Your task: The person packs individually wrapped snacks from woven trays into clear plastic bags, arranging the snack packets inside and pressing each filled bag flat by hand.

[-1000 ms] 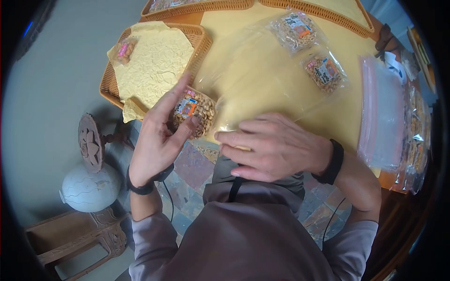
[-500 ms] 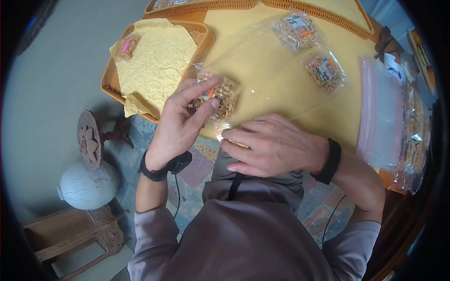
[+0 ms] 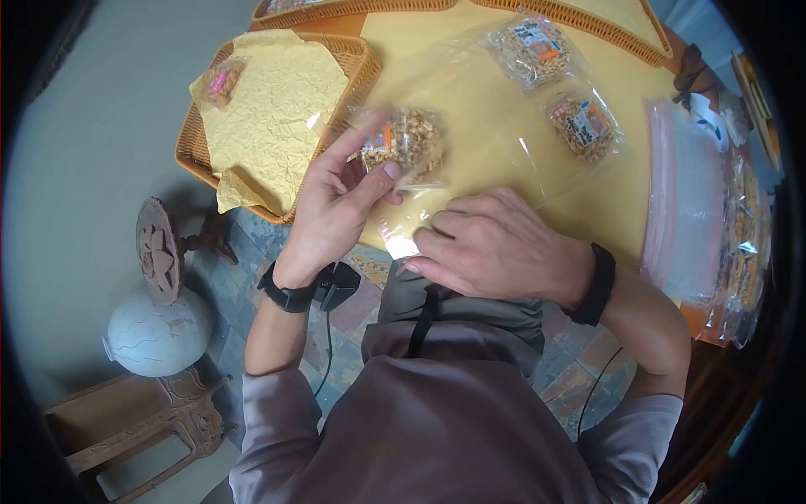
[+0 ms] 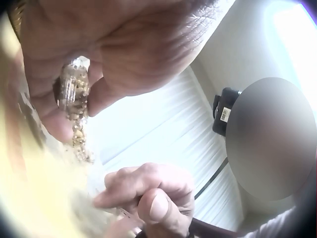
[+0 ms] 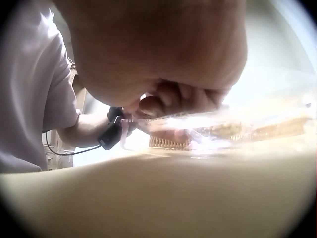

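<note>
pinching a nut packet [image 3: 420, 143] between the thumb and fingers of the left hand [image 3: 336, 206], just above the worktop [image 3: 620, 71] and to the right of the paper-lined basket [image 3: 361, 84]. gripping by the label side only, probably for leaving the opposite side free to lead the way. holding the near edge of a large clear bag [image 3: 495, 155] in the bent fingers and thumb of the right hand [image 3: 495, 248], likely for steadying the film and keeping the mouth reachable. not showing clearly whether the pinched packet is sitting inside the film or over it.

stretching the bag away across the worktop, with a far packet [image 3: 531, 52] and a nearer packet [image 3: 581, 130] seemingly inside, perhaps weighing down that end. stacking flat pink-edged bags [image 3: 684, 202] along the right side, presumably for easy reach. padding the basket with crumpled yellow paper [image 3: 281, 109], likely for cushioning the small packet [image 3: 223, 84] in one corner.

looking squarish and glossy in the left hand, wrapped in clear film, showing lumpy tan nuts and a partly covered label with an orange patch. appearing edge-on in the left wrist view as a thick, slightly bulging slab, catching bright glints.
</note>
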Tool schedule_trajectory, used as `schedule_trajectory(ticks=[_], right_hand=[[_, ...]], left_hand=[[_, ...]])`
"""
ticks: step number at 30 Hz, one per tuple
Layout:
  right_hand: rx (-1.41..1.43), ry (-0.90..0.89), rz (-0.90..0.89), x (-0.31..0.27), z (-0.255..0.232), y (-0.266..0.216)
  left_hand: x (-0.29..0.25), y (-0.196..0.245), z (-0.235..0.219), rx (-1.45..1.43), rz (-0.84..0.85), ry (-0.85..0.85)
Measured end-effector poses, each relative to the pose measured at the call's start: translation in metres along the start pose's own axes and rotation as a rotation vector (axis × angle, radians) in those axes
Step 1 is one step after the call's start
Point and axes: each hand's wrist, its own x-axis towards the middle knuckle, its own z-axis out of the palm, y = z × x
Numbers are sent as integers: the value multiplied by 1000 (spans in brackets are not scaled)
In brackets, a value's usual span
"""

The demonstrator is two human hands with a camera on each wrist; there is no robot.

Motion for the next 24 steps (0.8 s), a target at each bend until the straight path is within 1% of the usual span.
schedule_trajectory(ticks=[1,3,4,6,7,9,10,11,12,13,14,15,16,17,19,21,22,23,24], right_hand=[[0,-26,-7,-1,0,1],[2,-42,7,0,-1,0],[0,-55,19,0,-1,0],[3,-33,23,0,0,0],[4,-11,28,0,0,1],[5,11,44,0,-3,-2],[6,35,59,0,-4,-3],[4,34,59,0,-4,-2],[-7,106,71,0,-5,-2],[-20,179,84,0,-6,-2],[-24,180,87,0,-6,-2],[-34,236,116,-1,-5,-1],[-44,291,147,-2,-4,-1],[-49,292,154,-3,-2,0],[-38,381,160,-3,2,1],[-36,361,202,-3,-1,2],[-31,338,235,-3,-2,1],[-35,341,240,-3,-2,1],[11,391,245,-2,-3,0]], left_hand=[[1,-2,1,-2,-2,0],[2,-5,4,73,76,52],[3,-6,1,73,74,53],[5,-6,-5,376,137,-11],[5,-4,-3,376,137,-10],[6,1,6,103,-77,-32],[7,0,11,102,-77,-31],[8,-1,16,-17,-49,-38],[10,-1,20,-137,-21,-48],[11,1,21,-138,-20,-50],[13,6,23,-197,-73,-75],[15,9,25,-255,-126,-102],[18,8,23,-257,-126,-111],[20,5,18,-204,-130,-152],[22,3,18,-150,-136,-203],[24,4,21,-292,-120,-228],[26,4,23,-292,-119,-236],[28,4,26,-312,-120,-244],[30,4,28,-332,-121,-252]])
